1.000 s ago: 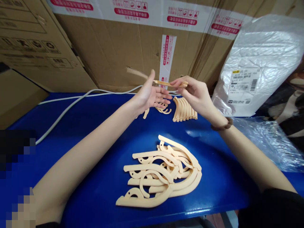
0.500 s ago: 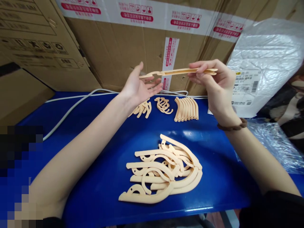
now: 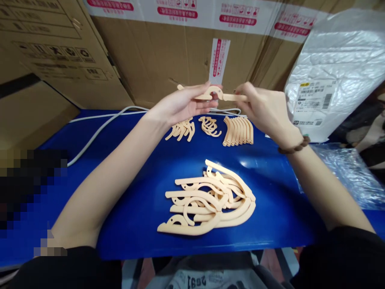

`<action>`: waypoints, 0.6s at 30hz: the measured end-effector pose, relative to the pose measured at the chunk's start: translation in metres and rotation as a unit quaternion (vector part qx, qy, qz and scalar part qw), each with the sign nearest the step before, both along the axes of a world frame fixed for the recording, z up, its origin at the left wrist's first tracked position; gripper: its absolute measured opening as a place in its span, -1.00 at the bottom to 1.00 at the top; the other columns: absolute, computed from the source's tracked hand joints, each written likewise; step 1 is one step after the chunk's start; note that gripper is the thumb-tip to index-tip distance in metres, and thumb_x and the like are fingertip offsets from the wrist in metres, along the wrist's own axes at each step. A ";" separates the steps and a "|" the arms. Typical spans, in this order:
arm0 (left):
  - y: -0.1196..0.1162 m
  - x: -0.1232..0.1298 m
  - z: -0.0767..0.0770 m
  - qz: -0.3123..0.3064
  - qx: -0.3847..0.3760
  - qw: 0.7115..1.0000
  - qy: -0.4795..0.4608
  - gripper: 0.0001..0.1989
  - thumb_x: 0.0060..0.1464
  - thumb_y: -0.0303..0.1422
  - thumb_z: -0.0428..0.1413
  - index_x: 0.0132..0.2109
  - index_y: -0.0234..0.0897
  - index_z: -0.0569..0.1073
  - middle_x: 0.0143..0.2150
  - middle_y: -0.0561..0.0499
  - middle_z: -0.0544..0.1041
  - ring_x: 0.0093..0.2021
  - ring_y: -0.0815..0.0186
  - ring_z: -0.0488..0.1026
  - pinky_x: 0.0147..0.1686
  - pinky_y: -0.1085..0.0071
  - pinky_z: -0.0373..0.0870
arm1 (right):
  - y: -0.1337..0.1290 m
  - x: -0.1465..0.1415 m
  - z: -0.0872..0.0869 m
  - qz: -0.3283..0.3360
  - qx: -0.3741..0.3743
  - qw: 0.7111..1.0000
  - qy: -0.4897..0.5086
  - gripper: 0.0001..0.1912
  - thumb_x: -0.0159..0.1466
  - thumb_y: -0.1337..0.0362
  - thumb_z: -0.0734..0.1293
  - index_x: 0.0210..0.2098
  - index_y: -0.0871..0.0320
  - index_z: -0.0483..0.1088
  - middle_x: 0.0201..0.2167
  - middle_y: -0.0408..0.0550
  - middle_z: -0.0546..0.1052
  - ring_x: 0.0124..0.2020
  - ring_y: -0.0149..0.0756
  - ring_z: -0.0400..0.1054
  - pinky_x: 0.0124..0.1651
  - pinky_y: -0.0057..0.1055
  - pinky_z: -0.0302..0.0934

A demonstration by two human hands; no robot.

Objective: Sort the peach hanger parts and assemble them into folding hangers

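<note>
Cloth, grey and printed with dark characters (image 3: 207, 277), shows nearest, below the edge of a glossy blue worktop (image 3: 135, 220). On the worktop's near part lies an overlapping heap of beige plastic folding hangers (image 3: 216, 204), their curved arms fanned to the left. Beyond the heap, both hands are raised, together holding one beige, jointed plastic hanger piece (image 3: 215, 89) with a small arch in its middle. The left hand (image 3: 189, 102) holds its curved part, thumb laid along it and fingers loosely extended behind. The right hand (image 3: 261, 102) is narrowed to a pinch on the straight bar; the bar's far end is hidden, perhaps tucked inside the fingers. Farther back sit three groups: short curved beige pieces (image 3: 182, 129), a cluster of slim beige hooks (image 3: 207, 126) and a neat row of beige curved arms (image 3: 236, 130). Behind these run a white cable (image 3: 111, 114) and a brown cardboard box with red-and-white tape (image 3: 168, 52); a silvery-white plastic mailer (image 3: 333, 68) stands at right.
</note>
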State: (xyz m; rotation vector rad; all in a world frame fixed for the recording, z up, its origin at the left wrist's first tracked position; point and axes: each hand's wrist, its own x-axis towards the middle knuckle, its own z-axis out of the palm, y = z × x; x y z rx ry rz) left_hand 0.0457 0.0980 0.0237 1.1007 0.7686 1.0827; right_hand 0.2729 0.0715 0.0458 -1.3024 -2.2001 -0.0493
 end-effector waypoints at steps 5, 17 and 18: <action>-0.005 -0.003 0.007 -0.004 0.002 0.999 0.047 -0.78 0.33 -0.46 0.00 0.01 -0.41 0.48 -0.21 -0.06 0.59 -0.14 0.28 0.60 -0.25 0.52 0.52 | -0.008 -0.008 -0.001 0.030 0.022 0.995 -0.098 -0.62 0.39 -0.04 0.20 -0.14 0.10 0.48 -0.14 0.02 0.53 -0.09 -0.15 0.40 -0.20 -0.35 0.18; -0.016 -0.024 0.027 -0.105 -0.031 0.984 0.141 -0.35 0.22 0.13 -0.03 -0.11 -0.47 0.51 -0.26 -0.20 0.59 -0.22 0.17 0.58 -0.29 0.43 0.51 | -0.014 -0.013 0.001 0.078 -0.008 0.997 -0.028 -0.66 0.42 0.05 0.18 0.04 0.02 0.44 -0.06 -0.03 0.51 -0.01 -0.10 0.36 -0.11 -0.33 0.20; -0.016 -0.019 0.023 -0.109 -0.024 0.981 0.160 -0.53 0.22 -0.02 0.10 -0.12 -0.43 0.52 -0.26 -0.18 0.60 -0.22 0.16 0.59 -0.28 0.41 0.51 | -0.014 -0.013 0.000 0.078 -0.013 0.997 -0.013 -0.66 0.40 0.03 0.20 0.05 0.00 0.44 -0.06 -0.03 0.52 0.00 -0.09 0.36 -0.10 -0.32 0.20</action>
